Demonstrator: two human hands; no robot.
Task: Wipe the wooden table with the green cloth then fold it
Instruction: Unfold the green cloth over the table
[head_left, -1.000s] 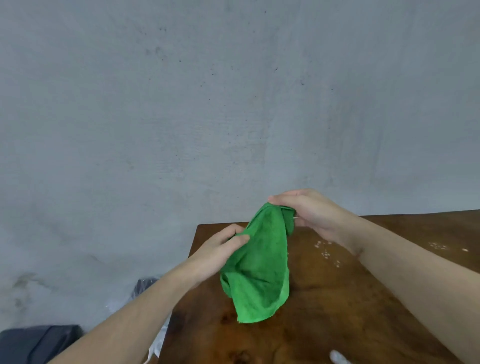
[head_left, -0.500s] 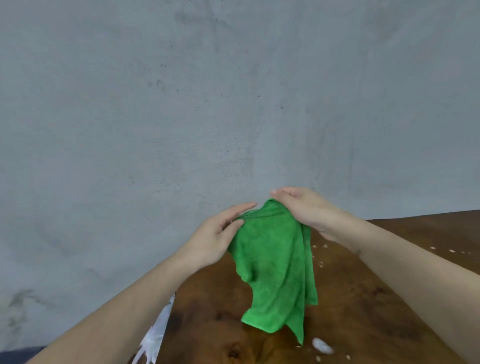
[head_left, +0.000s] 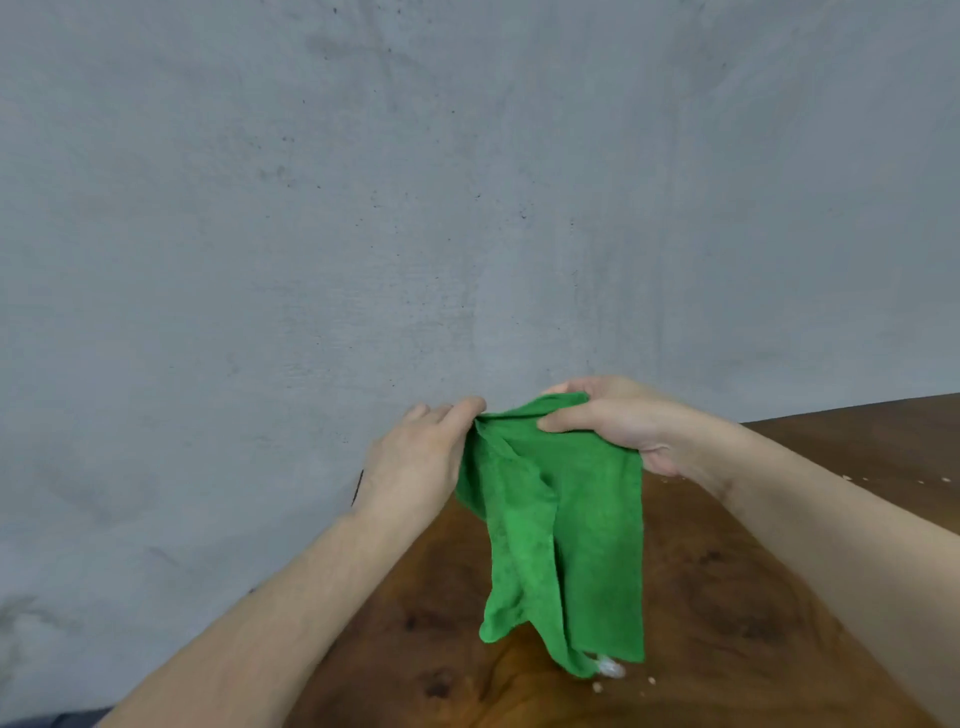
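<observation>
From the head view, we see the green cloth (head_left: 563, 525) held up in the air above the wooden tabletop (head_left: 769, 597), in front of a bare grey wall (head_left: 363, 208). The left hand (head_left: 415, 467) pinches the cloth's upper edge at its left end, thumb and fingers (head_left: 467, 406) closed tightly on the fabric. The right hand (head_left: 618, 421) grips the same upper edge a little further right, its fingers curled over the top and the thumb pressing from the near side. Both hands sit close together, so the top edge bunches between them and is not stretched flat.

We judge the cloth is held this way so that gravity can straighten it: the rest hangs down in loose vertical pleats, its lowest corner just above the tabletop or perhaps brushing it; we cannot tell which. Lifting it clear lets the hands find the corners, which suggests the cloth is being opened out, either to wipe or to begin folding.

A few pale crumbs (head_left: 597, 687) and a small whitish scrap (head_left: 612, 667) lie on the tabletop near the cloth's hanging tip, and more specks (head_left: 852, 479) dot the far right side, so we judge the wiping is not complete.
</observation>
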